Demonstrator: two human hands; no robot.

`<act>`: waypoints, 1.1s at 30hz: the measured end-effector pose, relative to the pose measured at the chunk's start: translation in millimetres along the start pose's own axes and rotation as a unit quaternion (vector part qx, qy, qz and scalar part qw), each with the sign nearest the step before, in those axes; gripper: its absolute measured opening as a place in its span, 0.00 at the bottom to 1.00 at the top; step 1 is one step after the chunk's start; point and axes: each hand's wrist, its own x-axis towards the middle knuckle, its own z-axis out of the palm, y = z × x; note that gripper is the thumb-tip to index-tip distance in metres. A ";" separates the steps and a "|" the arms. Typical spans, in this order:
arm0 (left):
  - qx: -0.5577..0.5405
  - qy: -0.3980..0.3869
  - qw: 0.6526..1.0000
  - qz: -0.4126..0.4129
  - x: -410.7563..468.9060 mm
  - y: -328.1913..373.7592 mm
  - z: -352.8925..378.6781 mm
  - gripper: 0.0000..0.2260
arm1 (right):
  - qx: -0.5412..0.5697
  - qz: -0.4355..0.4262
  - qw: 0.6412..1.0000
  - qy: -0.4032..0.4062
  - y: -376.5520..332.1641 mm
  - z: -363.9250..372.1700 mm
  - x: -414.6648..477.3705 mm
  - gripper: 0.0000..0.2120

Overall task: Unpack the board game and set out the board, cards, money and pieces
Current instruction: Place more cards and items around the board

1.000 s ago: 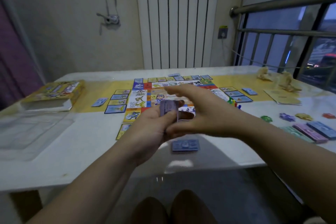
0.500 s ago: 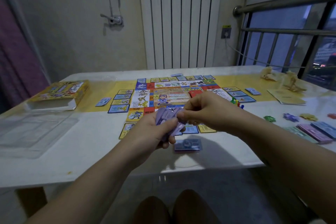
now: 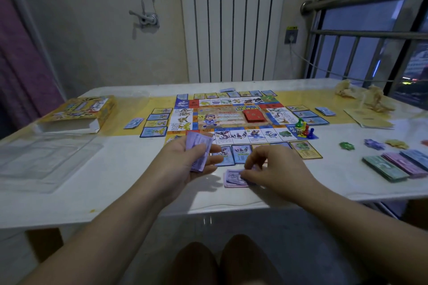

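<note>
Surroundings: white surface, the board laid flat at its middle on a yellow strip. Red card deck sits on the board's centre panel. Coloured pawns cluster at the board's near right corner. Property cards line the board's edges; the near row lies just beyond both hands, partly hidden by them. Far left: yellow game box, with a clear plastic tray nearer. Right side: three sorted money stacks, small plastic tokens, a leaflet and crumpled wrappers behind.

Left grip: palm up, raised a little above the surface, fingers and thumb curled round a wad of purple notes.

Right grip: palm down, low at the surface, fingers bent, tips pinching the right end of the loose purple notes.

Orientation: the wad's long axis runs away from the person, far end tipped up toward the board. The loose notes lie flat on the surface near its front edge, between the two grips, long axis left to right, printed number facing up.
</note>
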 end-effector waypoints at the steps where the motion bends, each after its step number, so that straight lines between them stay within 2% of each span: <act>1: 0.001 -0.006 1.000 0.000 0.1 -0.4 0.5 0.08 | -0.043 -0.003 0.999 -0.004 0.3 0.9 -0.1 0.08; 4: 0.028 -0.020 0.999 -0.005 1.0 -0.5 2.5 0.06 | -0.060 -0.022 0.998 0.004 -0.6 -3.3 2.8 0.08; 7: 0.066 -0.042 0.997 -0.006 5.7 2.8 5.6 0.06 | 0.097 -0.055 0.993 0.038 -7.5 -17.6 10.0 0.06; 9: 0.085 -0.062 0.994 0.006 10.7 8.8 9.5 0.06 | 0.182 -0.059 0.981 0.023 -16.2 -28.3 17.7 0.09; 11: 0.101 -0.078 0.992 0.024 17.5 17.2 15.1 0.07 | 0.230 -0.054 0.972 -0.007 -23.2 -36.3 27.3 0.10; 15: 0.128 -0.089 0.987 0.047 38.7 31.9 27.0 0.08 | 0.305 -0.029 0.951 -0.044 -20.9 -46.3 52.2 0.06; 18: 0.133 -0.096 0.985 0.050 58.8 40.4 36.9 0.11 | 0.327 -0.036 0.943 -0.058 -8.0 -60.1 71.8 0.06; 23: 0.168 -0.078 0.981 0.053 104.0 49.0 62.8 0.06 | 0.274 -0.048 0.954 -0.112 29.4 -95.7 94.5 0.07; 25: 0.171 -0.070 0.982 0.050 121.7 50.5 76.1 0.06 | 0.255 -0.006 0.965 -0.057 53.9 -108.6 109.1 0.08; 29: 0.065 -0.054 0.996 -0.007 150.5 53.9 105.6 0.05 | 0.183 0.137 0.956 0.185 128.3 -120.5 147.5 0.05; 31: 0.013 -0.049 0.998 -0.046 161.3 55.4 119.9 0.06 | 0.116 0.195 0.948 0.224 167.5 -118.0 161.0 0.06; 33: -0.036 -0.061 0.994 -0.084 168.7 56.1 129.5 0.09 | 0.074 0.243 0.939 0.230 199.8 -112.9 170.3 0.06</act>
